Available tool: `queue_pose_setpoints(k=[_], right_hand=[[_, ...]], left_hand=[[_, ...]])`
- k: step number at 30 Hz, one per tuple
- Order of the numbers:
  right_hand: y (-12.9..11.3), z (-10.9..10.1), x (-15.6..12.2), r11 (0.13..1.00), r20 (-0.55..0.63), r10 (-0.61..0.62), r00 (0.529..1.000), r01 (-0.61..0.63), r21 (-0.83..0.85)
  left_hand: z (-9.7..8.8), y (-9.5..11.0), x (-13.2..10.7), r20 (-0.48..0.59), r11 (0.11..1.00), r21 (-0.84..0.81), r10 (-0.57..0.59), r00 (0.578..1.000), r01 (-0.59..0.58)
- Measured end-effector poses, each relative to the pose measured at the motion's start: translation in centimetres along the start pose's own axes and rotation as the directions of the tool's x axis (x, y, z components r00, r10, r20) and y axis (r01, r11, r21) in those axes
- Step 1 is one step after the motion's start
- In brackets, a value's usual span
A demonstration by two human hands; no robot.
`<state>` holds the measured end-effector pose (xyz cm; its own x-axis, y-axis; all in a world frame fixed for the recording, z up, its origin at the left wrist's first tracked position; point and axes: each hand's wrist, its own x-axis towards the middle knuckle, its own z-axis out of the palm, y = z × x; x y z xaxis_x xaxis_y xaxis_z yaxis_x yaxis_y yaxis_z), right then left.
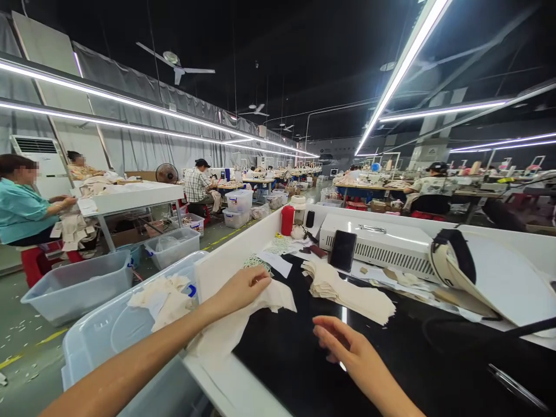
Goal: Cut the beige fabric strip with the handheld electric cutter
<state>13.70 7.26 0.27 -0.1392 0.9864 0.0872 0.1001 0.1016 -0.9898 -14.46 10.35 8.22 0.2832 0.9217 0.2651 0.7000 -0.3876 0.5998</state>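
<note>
My left hand [239, 289] is closed on the top edge of a cream fabric piece [243, 324] that drapes over the near left edge of the black worktop [295, 359]. Hovering over the black surface, my right hand [345, 344] has its fingers stretched out and apart and holds nothing. A fanned stack of cream fabric pieces [347, 289] lies just beyond both hands.
A white machine box [382, 246] with a dark phone [343, 250] leaning on it stands at the back. A red bottle [287, 220] is at the far corner. Clear plastic bins [117, 330] with fabric scraps sit left. Other people work at nearby tables.
</note>
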Motion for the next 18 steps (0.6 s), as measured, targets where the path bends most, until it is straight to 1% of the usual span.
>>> queue_pose_setpoints(k=[3,5,7,9,10,12,13,14,15,16,17,18], right_hand=[[-0.3,2.5,-1.1,0.993,0.018,0.060,0.998,-0.061,0.105],[-0.4,3.6,-1.8,0.976,0.064,0.112,0.992,-0.121,0.179],[-0.6,4.0,-2.2,0.954,0.118,0.151,0.981,-0.176,0.244],[-0.8,3.9,-2.6,0.940,0.154,0.161,0.975,-0.199,0.277],[-0.9,3.7,-2.8,0.940,0.162,0.155,0.975,-0.196,0.280],[-1.2,3.1,-3.3,0.940,0.196,0.144,0.970,-0.196,0.281],[-1.3,2.7,-3.6,0.943,0.219,0.138,0.966,-0.196,0.269],[-1.5,2.4,-4.0,0.950,0.246,0.134,0.960,-0.196,0.244],[-1.7,2.1,-4.4,0.959,0.270,0.134,0.954,-0.194,0.207],[-1.8,1.8,-4.8,0.967,0.284,0.138,0.949,-0.191,0.169],[-2.0,1.6,-5.2,0.972,0.289,0.146,0.946,-0.191,0.134],[-2.1,1.3,-5.6,0.975,0.284,0.157,0.946,-0.194,0.108]], left_hand=[[1.3,1.5,-1.4,0.063,0.993,-0.115,0.032,0.998,-0.025],[2.1,2.3,-2.4,0.120,0.982,-0.189,0.041,0.992,-0.018],[3.0,2.9,-3.3,0.189,0.965,-0.260,0.023,0.982,0.028],[3.9,3.3,-4.2,0.279,0.939,-0.323,-0.027,0.960,0.121],[4.4,3.5,-4.5,0.332,0.923,-0.344,-0.052,0.942,0.172],[5.6,3.6,-5.1,0.467,0.875,-0.395,-0.071,0.881,0.280],[6.4,3.7,-5.4,0.548,0.838,-0.426,-0.060,0.835,0.340],[7.2,3.7,-5.6,0.634,0.767,-0.480,-0.033,0.773,0.426],[7.9,3.7,-5.7,0.682,0.693,-0.515,-0.025,0.731,0.504],[8.6,3.8,-5.7,0.685,0.637,-0.542,-0.044,0.727,0.549],[9.3,3.8,-5.7,0.652,0.603,-0.576,-0.068,0.755,0.552],[9.8,3.9,-5.7,0.598,0.596,-0.602,-0.103,0.794,0.531]])
